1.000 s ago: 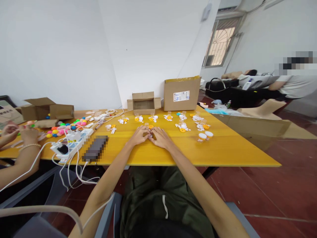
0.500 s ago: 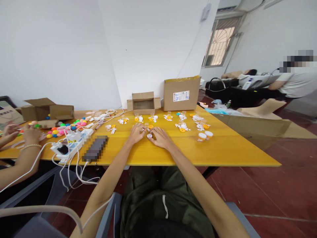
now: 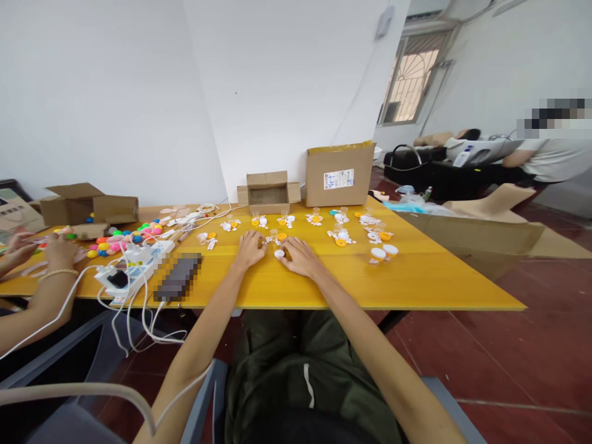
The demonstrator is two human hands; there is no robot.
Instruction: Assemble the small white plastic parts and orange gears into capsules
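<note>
White cap (image 3: 279, 253) sits on the tabletop (image 3: 416, 280) between left hand (image 3: 250, 248) and right hand (image 3: 301, 258), nearer the right one; both lie flat, gripping nothing.

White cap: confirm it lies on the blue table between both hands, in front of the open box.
Wrong colour: the head view shows a yellow table, not blue. The white cap lies between the left hand and right hand, in front of the open box.
</note>
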